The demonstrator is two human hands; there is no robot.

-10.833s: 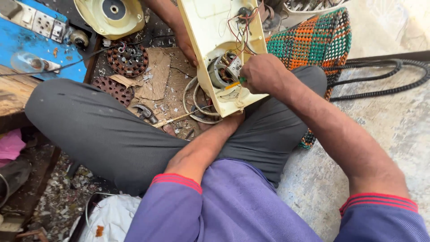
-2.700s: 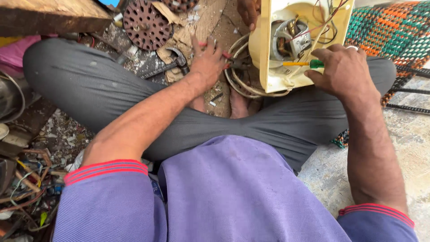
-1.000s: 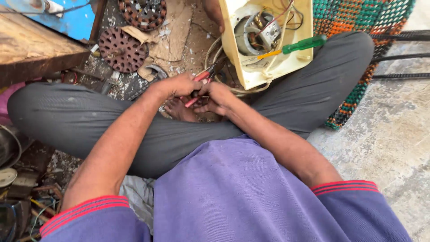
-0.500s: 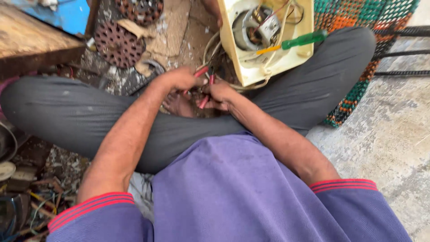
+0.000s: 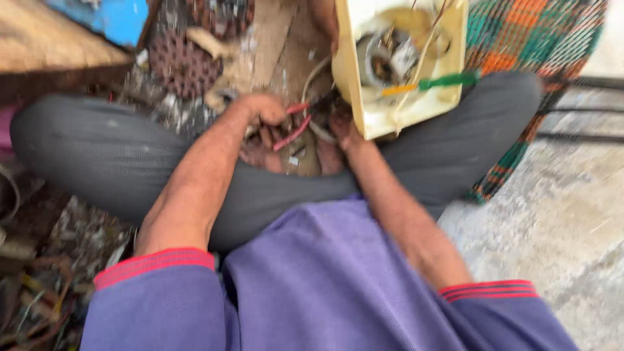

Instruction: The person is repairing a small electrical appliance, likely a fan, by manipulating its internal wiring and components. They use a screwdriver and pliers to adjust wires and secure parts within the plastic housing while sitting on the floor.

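Note:
I sit cross-legged in grey trousers. My left hand (image 5: 263,110) is closed around red-handled pliers (image 5: 292,127) low between my legs. My right hand (image 5: 343,129) is just right of the pliers, below the edge of a cream plastic appliance housing (image 5: 364,120); its fingers are blurred and partly hidden. The housing leans on my right leg and shows a motor (image 5: 383,58) and loose wires inside. A screwdriver with a green and yellow handle (image 5: 442,82) lies across the housing.
Rusty round perforated discs (image 5: 182,65) and scrap lie on the ground ahead. A wooden block (image 5: 52,58) and a blue metal piece (image 5: 117,19) sit at upper left. A green-orange woven mat (image 5: 533,39) lies at right, wire scraps (image 5: 32,299) at lower left.
Both hands came down from the housing to the gap between my legs; the screwdriver was left lying on the housing, and the left hand now grips the red-handled pliers.

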